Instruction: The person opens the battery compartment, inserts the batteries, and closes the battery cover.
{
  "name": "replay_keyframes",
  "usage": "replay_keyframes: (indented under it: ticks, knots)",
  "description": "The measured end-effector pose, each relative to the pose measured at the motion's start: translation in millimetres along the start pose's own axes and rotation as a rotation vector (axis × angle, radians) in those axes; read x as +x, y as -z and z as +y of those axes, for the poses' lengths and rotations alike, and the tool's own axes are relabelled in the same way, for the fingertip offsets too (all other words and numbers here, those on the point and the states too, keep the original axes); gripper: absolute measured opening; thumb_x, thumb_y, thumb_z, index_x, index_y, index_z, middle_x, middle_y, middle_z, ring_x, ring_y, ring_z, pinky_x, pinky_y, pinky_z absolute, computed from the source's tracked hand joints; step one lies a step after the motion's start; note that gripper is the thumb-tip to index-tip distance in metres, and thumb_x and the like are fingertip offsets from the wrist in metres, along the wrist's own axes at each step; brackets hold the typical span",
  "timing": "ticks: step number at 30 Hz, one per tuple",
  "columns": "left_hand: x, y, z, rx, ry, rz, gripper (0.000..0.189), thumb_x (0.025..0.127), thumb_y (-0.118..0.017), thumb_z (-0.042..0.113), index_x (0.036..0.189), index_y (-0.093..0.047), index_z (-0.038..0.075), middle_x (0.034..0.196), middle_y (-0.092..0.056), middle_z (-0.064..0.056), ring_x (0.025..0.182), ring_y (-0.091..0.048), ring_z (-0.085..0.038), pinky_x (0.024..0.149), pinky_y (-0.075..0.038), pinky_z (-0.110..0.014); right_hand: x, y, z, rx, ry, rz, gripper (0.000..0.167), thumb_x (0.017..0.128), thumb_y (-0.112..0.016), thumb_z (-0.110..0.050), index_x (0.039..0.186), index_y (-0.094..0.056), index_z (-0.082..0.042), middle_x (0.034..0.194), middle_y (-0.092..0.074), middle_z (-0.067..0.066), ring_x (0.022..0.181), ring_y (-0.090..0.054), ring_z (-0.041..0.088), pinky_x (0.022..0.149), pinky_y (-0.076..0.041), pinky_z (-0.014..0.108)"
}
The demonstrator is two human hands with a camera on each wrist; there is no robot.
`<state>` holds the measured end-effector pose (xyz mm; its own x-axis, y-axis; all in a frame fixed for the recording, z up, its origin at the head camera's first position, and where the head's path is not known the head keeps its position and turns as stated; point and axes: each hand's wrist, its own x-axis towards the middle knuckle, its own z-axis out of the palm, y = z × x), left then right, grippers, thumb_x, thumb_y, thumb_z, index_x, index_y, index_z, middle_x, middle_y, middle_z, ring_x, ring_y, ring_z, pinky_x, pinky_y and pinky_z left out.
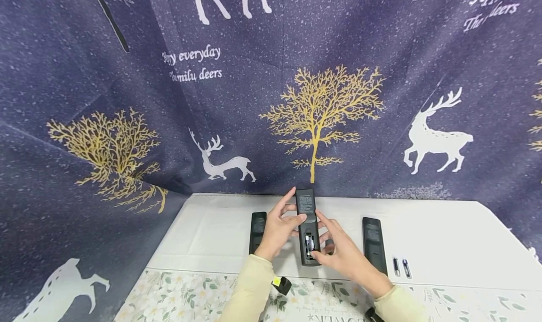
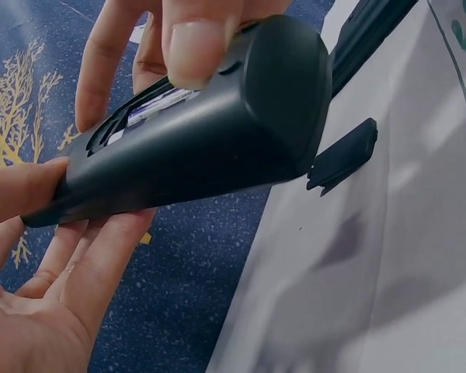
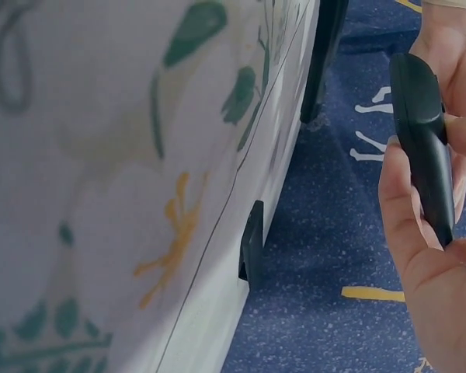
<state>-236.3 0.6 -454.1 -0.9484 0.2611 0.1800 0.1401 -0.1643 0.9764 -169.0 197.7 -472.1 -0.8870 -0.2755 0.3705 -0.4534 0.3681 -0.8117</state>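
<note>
Both hands are holding one black remote control (image 1: 310, 227) up over the white table (image 1: 211, 237), its back turned toward the head camera and its battery compartment uncovered. The left hand (image 1: 276, 230) is gripping it firmly by the upper half, the thumb lying across the back and the fingers bending around the far side. The right hand (image 1: 345, 254) is closing partway on the lower half: its thumb is pressing at the bottom end of the compartment, and its index finger is touching the right edge higher up. Batteries (image 1: 310, 243) are sitting inside the compartment, partly hidden by that thumb.

A small dark cover (image 2: 344, 157) is lying on the table below the hands, apart from the remote control. A second remote (image 1: 257, 230) is resting just beside the left hand, and a third remote (image 1: 373, 241) is lying to the right of the right hand. Two loose batteries (image 1: 407, 268) are lying side by side near that third remote. Behind the table, a dark blue cloth (image 1: 241, 110) printed with deer and trees is hanging.
</note>
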Motion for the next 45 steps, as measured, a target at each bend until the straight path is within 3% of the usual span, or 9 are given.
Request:
replay_keyframes:
  ticks: [7, 15, 20, 26, 30, 38, 45]
  knots:
    - [0.6, 0.5, 1.6, 0.002, 0.003, -0.004, 0.077, 0.097, -0.076, 0.002, 0.161, -0.049, 0.035, 0.127, -0.061, -0.016, 0.092, -0.076, -0.026, 0.067, -0.066, -0.044, 1.2, -0.3, -1.3, -0.014, -0.010, 0.003, 0.104, 0.083, -0.087, 0.007, 0.168, -0.028, -0.007, 0.134, -0.052, 0.016, 0.097, -0.064, 0.015, 0.076, -0.063, 0.029]
    - [-1.9, 0.1, -1.9, 0.002, 0.017, -0.005, 0.076, 0.096, -0.078, 0.003, 0.159, -0.051, 0.038, 0.129, -0.059, -0.019, 0.089, -0.076, -0.024, 0.067, -0.066, -0.045, -4.1, 5.5, -1.7, -0.029, -0.012, -0.049, 0.102, 0.088, -0.089, -0.008, 0.168, -0.026, -0.005, 0.136, -0.051, 0.019, 0.105, -0.065, 0.026, 0.080, -0.063, 0.030]
    - [-2.9, 0.8, -2.5, 0.010, 0.014, -0.004, 0.075, 0.097, -0.078, 0.006, 0.157, -0.051, 0.043, 0.131, -0.058, -0.018, 0.093, -0.076, -0.025, 0.068, -0.066, -0.045, -3.4, 14.7, 1.9, -0.085, 0.038, -0.048, 0.092, 0.091, -0.088, -0.017, 0.165, -0.034, -0.005, 0.136, -0.056, 0.016, 0.108, -0.066, 0.036, 0.085, -0.063, 0.037]
    - [-1.1, 4.3, -0.9, 0.021, 0.016, 0.017, 0.075, 0.098, -0.078, 0.007, 0.160, -0.050, 0.036, 0.132, -0.058, -0.017, 0.094, -0.075, -0.025, 0.069, -0.065, -0.045, 5.3, 29.7, 5.5, -0.205, 0.131, -0.027, 0.074, 0.090, -0.085, -0.003, 0.154, -0.049, -0.001, 0.130, -0.063, 0.013, 0.106, -0.067, 0.030, 0.086, -0.063, 0.041]
    - [-0.5, 5.5, 0.5, 0.012, 0.016, 0.020, 0.075, 0.097, -0.079, 0.008, 0.160, -0.050, 0.034, 0.133, -0.058, -0.018, 0.094, -0.075, -0.025, 0.068, -0.065, -0.045, 11.7, 37.8, 8.4, -0.292, 0.101, -0.046, 0.068, 0.090, -0.086, -0.007, 0.150, -0.053, -0.001, 0.127, -0.063, 0.012, 0.102, -0.067, 0.029, 0.084, -0.062, 0.038]
    - [-0.5, 4.4, 0.6, 0.008, 0.022, 0.027, 0.074, 0.096, -0.080, 0.007, 0.157, -0.053, 0.040, 0.131, -0.057, -0.016, 0.088, -0.074, -0.021, 0.064, -0.064, -0.038, 16.9, 46.2, 21.6, -0.446, -0.028, -0.150, 0.058, 0.091, -0.087, -0.016, 0.140, -0.061, -0.001, 0.123, -0.064, 0.011, 0.108, -0.066, 0.030, 0.087, -0.060, 0.045]
    - [-1.1, 3.8, 2.8, 0.024, 0.019, 0.027, 0.073, 0.096, -0.080, 0.008, 0.157, -0.053, 0.039, 0.132, -0.058, -0.016, 0.087, -0.074, -0.019, 0.064, -0.064, -0.037, 17.0, 46.6, 33.4, -0.535, -0.045, -0.210, 0.060, 0.084, -0.092, -0.023, 0.131, -0.066, 0.003, 0.112, -0.065, 0.008, 0.104, -0.064, 0.028, 0.089, -0.058, 0.050]
